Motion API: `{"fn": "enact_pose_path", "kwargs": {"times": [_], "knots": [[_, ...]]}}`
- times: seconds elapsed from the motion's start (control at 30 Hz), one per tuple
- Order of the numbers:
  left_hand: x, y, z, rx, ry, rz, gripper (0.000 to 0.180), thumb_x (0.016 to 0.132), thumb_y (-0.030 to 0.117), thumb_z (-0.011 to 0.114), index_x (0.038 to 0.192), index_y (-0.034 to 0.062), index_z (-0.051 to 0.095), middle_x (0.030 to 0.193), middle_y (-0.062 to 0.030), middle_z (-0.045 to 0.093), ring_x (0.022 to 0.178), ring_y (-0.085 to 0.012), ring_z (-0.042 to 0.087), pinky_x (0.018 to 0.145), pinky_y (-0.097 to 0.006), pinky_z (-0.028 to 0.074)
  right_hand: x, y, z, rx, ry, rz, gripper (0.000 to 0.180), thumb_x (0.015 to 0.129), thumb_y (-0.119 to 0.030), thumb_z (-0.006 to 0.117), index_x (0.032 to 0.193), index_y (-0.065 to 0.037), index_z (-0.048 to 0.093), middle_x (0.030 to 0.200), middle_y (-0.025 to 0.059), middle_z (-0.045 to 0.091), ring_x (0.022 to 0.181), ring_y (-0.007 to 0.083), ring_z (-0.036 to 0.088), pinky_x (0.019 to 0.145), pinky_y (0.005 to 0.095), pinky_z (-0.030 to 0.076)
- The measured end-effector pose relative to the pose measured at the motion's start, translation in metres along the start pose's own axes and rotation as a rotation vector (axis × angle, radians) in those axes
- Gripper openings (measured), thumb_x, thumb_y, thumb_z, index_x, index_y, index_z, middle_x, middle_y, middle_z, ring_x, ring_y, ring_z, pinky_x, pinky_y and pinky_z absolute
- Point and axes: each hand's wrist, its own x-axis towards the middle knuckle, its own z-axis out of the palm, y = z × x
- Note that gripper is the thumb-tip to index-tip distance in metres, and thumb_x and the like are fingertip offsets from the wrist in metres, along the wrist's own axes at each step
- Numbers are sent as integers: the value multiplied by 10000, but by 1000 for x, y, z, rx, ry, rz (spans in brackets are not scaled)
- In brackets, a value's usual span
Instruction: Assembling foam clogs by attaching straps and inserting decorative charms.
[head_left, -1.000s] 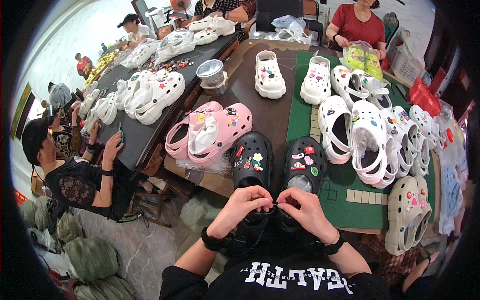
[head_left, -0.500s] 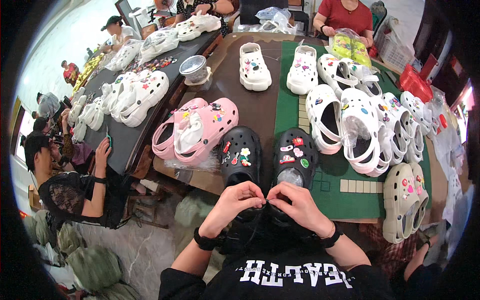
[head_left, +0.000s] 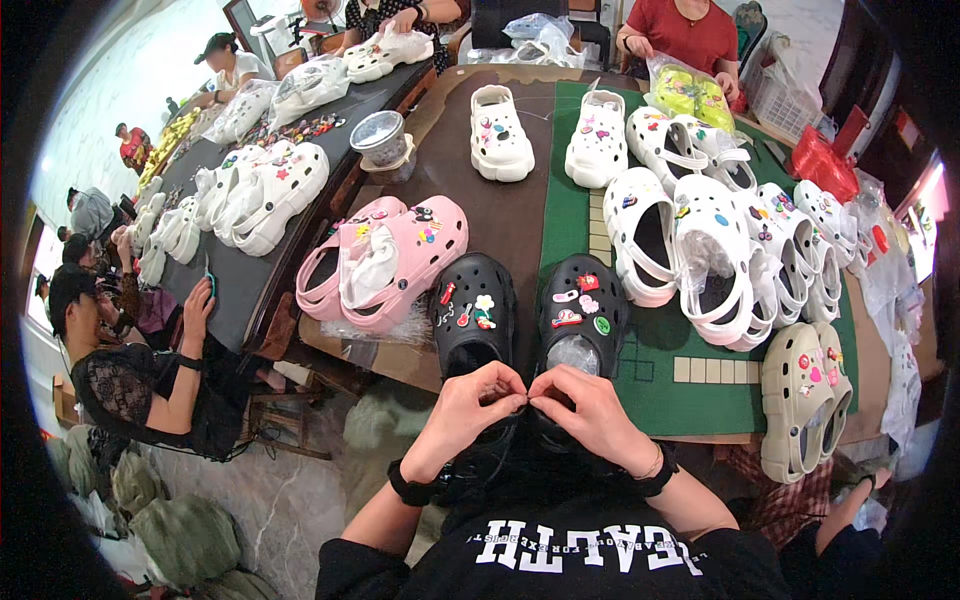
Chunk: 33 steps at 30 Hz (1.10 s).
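Observation:
My left hand (head_left: 474,408) and my right hand (head_left: 588,412) meet fingertip to fingertip over the heels of two black clogs (head_left: 475,290). Both hands are pinched. Whatever lies between the fingertips is too small and hidden to make out. The black clogs stand side by side at the table's near edge, toes pointing away, each with several colourful charms on top. Inside the right black clog (head_left: 606,335) is clear plastic wrapping. A pair of pink clogs (head_left: 432,252) with charms and white stuffing sits to the left on clear plastic.
Several white clogs (head_left: 712,240) crowd the right of the green mat (head_left: 650,400), beside beige clogs (head_left: 792,390). Two white clogs (head_left: 502,150) stand farther back. A lidded tub (head_left: 380,138) is at the far left edge. Co-workers sit around, one handling yellow-green clogs (head_left: 692,97) in plastic.
The whole view has shifted slightly. My fingertips stay together; the small dark bit seen between them earlier no longer shows. The co-worker at the back right has moved their hands on the bagged clogs.

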Motion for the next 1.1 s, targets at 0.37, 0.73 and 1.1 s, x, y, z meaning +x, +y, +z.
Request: {"fn": "enact_pose_path", "kwargs": {"times": [0.37, 0.73, 1.1], "knots": [[-1, 10, 12, 340, 144, 257, 146, 843, -13, 701, 959, -14, 613, 876, -71, 660, 798, -136, 659, 740, -269, 536, 1, 1, 1, -3, 2, 23, 132, 907, -109, 655, 986, -15, 608, 910, 132, 626, 806, 313, 643, 725, 369, 508], [-3, 7, 12, 355, 166, 321, 167, 807, 14, 744, 930, 7, 631, 860, -70, 659, 772, -174, 664, 714, -288, 531, 0, 3, 2, -38, 20, 27, 131, 907, -113, 653, 984, -14, 612, 904, 135, 632, 805, 313, 645, 715, 374, 508], [-4, 10, 11, 301, 159, 287, 148, 814, 45, 752, 929, 5, 668, 870, -71, 701, 795, -168, 679, 735, -286, 525, -1, 1, 1, -47, 3, 58, 138, 928, -155, 637, 988, -33, 613, 910, 135, 623, 817, 331, 638, 706, 387, 497]]}}
